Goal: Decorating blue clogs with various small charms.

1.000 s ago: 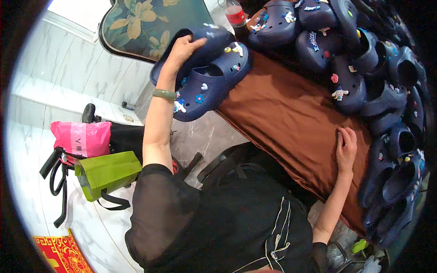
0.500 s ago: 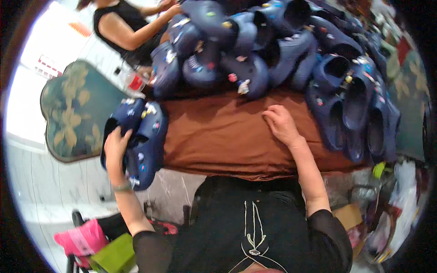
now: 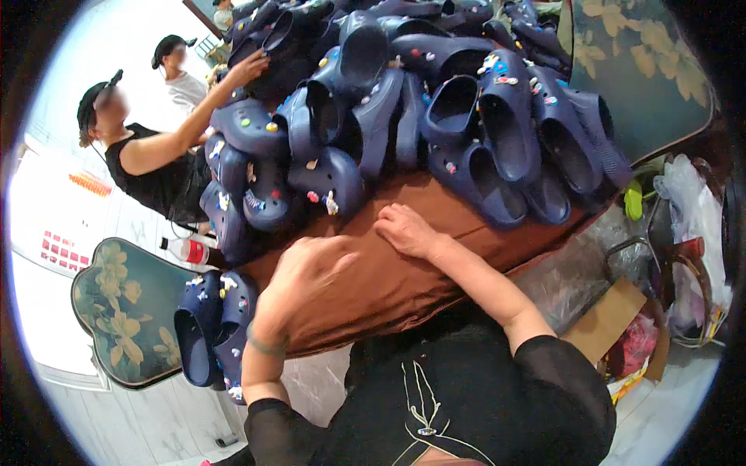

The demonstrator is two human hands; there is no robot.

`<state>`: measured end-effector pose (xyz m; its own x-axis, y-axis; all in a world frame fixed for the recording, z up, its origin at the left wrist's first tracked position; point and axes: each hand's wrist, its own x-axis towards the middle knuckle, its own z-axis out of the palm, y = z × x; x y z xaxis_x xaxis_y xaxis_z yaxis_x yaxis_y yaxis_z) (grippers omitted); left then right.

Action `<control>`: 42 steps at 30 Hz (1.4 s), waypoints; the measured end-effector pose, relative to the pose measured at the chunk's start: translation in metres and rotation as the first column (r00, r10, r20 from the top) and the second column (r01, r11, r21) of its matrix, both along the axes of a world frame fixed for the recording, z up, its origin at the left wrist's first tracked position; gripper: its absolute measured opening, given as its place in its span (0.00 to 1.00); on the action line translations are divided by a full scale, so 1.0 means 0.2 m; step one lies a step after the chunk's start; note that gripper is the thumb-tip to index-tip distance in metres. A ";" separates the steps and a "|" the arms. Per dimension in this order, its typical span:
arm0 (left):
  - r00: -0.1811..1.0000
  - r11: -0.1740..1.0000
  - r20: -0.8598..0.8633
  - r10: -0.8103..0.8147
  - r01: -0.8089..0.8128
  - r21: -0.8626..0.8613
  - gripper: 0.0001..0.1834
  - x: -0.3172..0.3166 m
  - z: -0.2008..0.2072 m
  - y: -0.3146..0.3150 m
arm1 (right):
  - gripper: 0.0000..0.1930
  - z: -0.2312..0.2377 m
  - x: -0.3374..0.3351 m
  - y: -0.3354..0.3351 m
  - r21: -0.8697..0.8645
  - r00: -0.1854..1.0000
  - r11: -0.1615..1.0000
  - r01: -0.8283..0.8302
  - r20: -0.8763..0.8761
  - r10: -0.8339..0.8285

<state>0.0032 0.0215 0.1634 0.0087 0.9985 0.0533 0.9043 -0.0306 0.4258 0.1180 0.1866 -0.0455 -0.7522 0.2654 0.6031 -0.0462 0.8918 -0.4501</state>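
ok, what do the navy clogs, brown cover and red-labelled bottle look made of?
Navy clogs: probably moulded foam or rubbery plastic, mostly matte; thick, smooth shells with round holes.
Brown cover: likely fabric with a faint sheen; it drapes in soft folds and wrinkles. Fibre can't be told.
Red-labelled bottle: perhaps clear plastic; the body looks see-through, but glass isn't ruled out.

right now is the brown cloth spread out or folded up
Spread out: the brown cloth extends widely beneath the left hand and right hand, lightly creased, with navy clogs along its far side.
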 end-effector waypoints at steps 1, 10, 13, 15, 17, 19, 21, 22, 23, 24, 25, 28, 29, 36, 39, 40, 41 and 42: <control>0.974 1.000 0.226 -0.027 0.028 -0.002 0.14 0.06 -0.03 0.12 | 0.06 0.01 0.00 -0.01 -0.009 0.998 1.000 -0.014 0.065 0.014; 0.169 0.902 0.971 0.169 0.370 -0.221 0.39 0.78 -0.29 1.29 | 0.12 -0.17 -0.01 0.04 -0.337 0.989 0.930 -0.147 -0.019 0.149; -0.168 0.991 0.980 0.110 0.097 -0.095 0.38 0.87 -0.32 1.48 | 0.08 -0.11 -0.01 0.03 0.038 0.999 0.999 -0.039 0.006 0.039; -0.499 0.993 0.861 -0.096 0.012 0.118 0.32 0.83 -0.37 1.59 | 0.08 0.05 0.02 -0.02 0.184 0.991 0.983 -0.026 0.135 0.001; -0.581 0.982 0.796 -0.170 -0.036 0.183 0.28 0.78 -0.47 1.69 | 0.09 0.06 -0.02 -0.07 0.090 0.996 0.995 -0.030 0.081 0.022; -0.659 0.970 0.719 -0.221 -0.072 0.232 0.21 0.79 -0.44 1.62 | 0.08 0.03 -0.01 -0.04 0.103 0.996 0.994 -0.045 0.075 0.038; -0.627 0.978 0.758 -0.178 -0.030 0.205 0.22 0.85 -0.30 1.43 | 0.08 -0.06 0.02 0.05 0.107 0.998 0.994 -0.021 0.064 0.015; -0.584 0.983 0.797 -0.154 -0.010 0.183 0.22 0.83 -0.23 1.31 | 0.11 -0.16 0.02 0.11 -0.117 0.979 0.989 -0.087 0.174 0.107; -0.493 0.970 0.845 -0.207 0.008 0.242 0.18 0.74 -0.19 1.17 | 0.14 -0.22 0.00 0.13 -0.337 0.937 0.931 -0.143 0.257 0.237; -0.397 0.954 0.879 -0.266 0.025 0.300 0.15 0.65 -0.17 1.05 | 0.14 -0.26 -0.02 0.12 -0.330 0.929 0.930 -0.164 0.264 0.258; 0.014 0.918 0.926 -0.376 -0.132 0.375 0.22 0.54 -0.32 1.05 | 0.20 -0.30 -0.02 0.09 -0.585 0.903 0.766 -0.268 0.124 0.411; 0.907 0.766 0.321 -0.275 0.005 0.642 0.28 0.21 -0.19 0.45 | 0.37 0.02 -0.01 -0.08 -0.699 0.986 0.699 -0.154 -0.060 0.158; 0.708 0.852 0.618 -0.342 -0.044 0.522 0.33 0.17 -0.18 0.30 | 0.37 0.02 -0.01 -0.04 -0.497 0.985 0.852 -0.166 -0.043 0.167; 0.084 0.889 0.949 0.303 -0.384 -0.250 0.14 -0.11 -0.47 -0.25 | 0.18 0.04 0.01 0.01 -0.165 0.999 0.985 -0.047 -0.023 0.044; 0.036 0.825 0.957 0.286 -0.517 -0.228 0.14 -0.09 -0.56 -0.31 | 0.12 0.05 0.00 0.01 -0.041 0.998 0.998 -0.043 0.039 0.045; 0.030 0.825 0.958 0.286 -0.517 -0.230 0.14 -0.09 -0.60 -0.33 | 0.09 0.06 0.00 -0.01 -0.098 0.999 0.994 -0.042 0.023 0.045; 0.162 0.832 0.937 0.309 -0.523 -0.184 0.14 -0.09 -0.64 -0.34 | 0.07 0.06 0.01 -0.03 -0.155 0.999 0.987 -0.043 0.009 0.045; 0.295 0.844 0.899 0.324 -0.520 -0.133 0.14 -0.08 -0.65 -0.33 | 0.07 0.07 0.01 -0.04 -0.151 0.999 0.988 -0.041 0.014 0.044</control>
<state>-0.0134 -0.0446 0.0335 -0.5596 0.8223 -0.1032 -0.0589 0.0847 0.9947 0.1205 0.1789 -0.0313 -0.7745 0.3200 0.5457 -0.0738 0.8110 -0.5803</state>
